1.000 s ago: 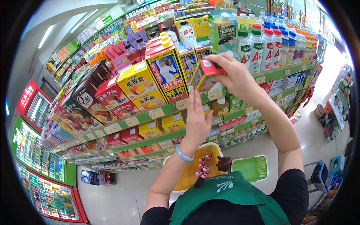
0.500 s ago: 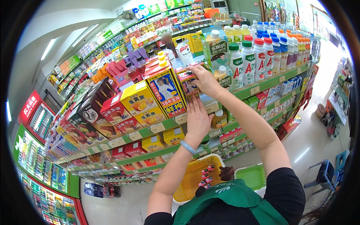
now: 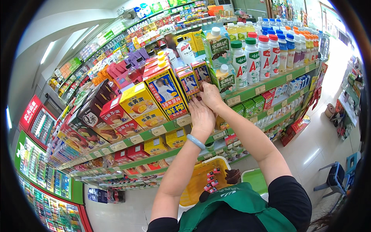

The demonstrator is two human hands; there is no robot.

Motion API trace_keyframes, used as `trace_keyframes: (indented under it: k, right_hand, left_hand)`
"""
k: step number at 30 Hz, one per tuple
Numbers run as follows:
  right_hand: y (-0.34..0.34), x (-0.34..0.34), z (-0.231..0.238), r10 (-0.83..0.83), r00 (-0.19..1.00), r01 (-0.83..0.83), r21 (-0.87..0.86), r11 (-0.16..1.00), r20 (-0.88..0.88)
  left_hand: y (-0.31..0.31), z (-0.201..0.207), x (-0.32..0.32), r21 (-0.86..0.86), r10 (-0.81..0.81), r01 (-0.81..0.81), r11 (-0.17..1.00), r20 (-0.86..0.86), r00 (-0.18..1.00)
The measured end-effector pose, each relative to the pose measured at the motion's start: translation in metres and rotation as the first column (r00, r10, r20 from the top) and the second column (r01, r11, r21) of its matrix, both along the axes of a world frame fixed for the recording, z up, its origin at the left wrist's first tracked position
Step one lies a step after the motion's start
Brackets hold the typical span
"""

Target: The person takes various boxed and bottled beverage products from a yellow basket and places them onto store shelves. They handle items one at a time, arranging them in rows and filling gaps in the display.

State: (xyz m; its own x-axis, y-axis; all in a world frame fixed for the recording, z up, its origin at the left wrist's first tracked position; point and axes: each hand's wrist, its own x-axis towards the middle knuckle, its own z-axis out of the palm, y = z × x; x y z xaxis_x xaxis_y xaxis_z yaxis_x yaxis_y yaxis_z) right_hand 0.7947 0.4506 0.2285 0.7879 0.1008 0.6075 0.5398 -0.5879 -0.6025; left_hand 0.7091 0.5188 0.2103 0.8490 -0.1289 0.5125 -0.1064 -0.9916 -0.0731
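Observation:
Small dark drink cartons point(image 3: 189, 84) with a figure on the front stand in a narrow gap on the top shelf, beside a large blue, yellow and red box of the same design point(image 3: 167, 94). My left hand point(image 3: 202, 119) lies with its fingers stretched along the lower front of these cartons. Overlapping its fingertips, my right hand point(image 3: 212, 97) has its fingers bent against the base of the right-hand small carton point(image 3: 202, 72); its fingertips are partly hidden. To the right stand pale green gable-top cartons point(image 3: 225, 79).
Yellow pie boxes point(image 3: 142, 101) line the shelf on the left, white capped bottles point(image 3: 252, 60) on the right. Price tags run along the green shelf edge point(image 3: 255, 92). Below are a yellow basket point(image 3: 189, 197) holding small red-and-black packs and a green basket point(image 3: 255, 179).
My right hand has come down from the top of the small cartons to their lower front, beside my left hand. The small cartons' fronts now show more fully. The view has shifted slightly.

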Motion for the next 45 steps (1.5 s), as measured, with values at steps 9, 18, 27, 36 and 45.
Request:
trace_keyframes:
  k: [9,18,27,36,45]
  right_hand:
    - [0.009,-0.001,0.002,0.024,1.000,-0.024,0.053,0.998,-0.003]
    - [-0.006,-0.121,-0.071,0.223,0.870,-0.279,0.065,0.958,0.440]
    - [-0.010,-0.219,-0.308,0.470,0.732,-0.571,-0.067,0.818,-0.493]
    - [0.002,-0.240,-0.469,0.235,0.790,-0.576,-0.553,0.603,-0.566]
    - [0.004,-0.212,-0.473,0.244,0.632,-0.659,-0.345,0.668,-0.735]
  left_hand:
    - [0.014,-0.007,0.005,-0.024,-0.029,0.033,0.999,0.150,0.988]
    - [0.051,-0.074,-0.084,-0.289,-0.422,0.428,0.856,0.087,0.903]
    - [0.070,-0.320,-0.190,-0.578,-0.279,-0.167,0.799,-0.602,0.748]
    - [0.053,-0.450,-0.220,-0.485,-0.253,-0.462,0.743,-0.842,0.477]
    - [0.059,-0.468,-0.229,-0.584,-0.299,-0.495,0.643,-0.787,0.540]
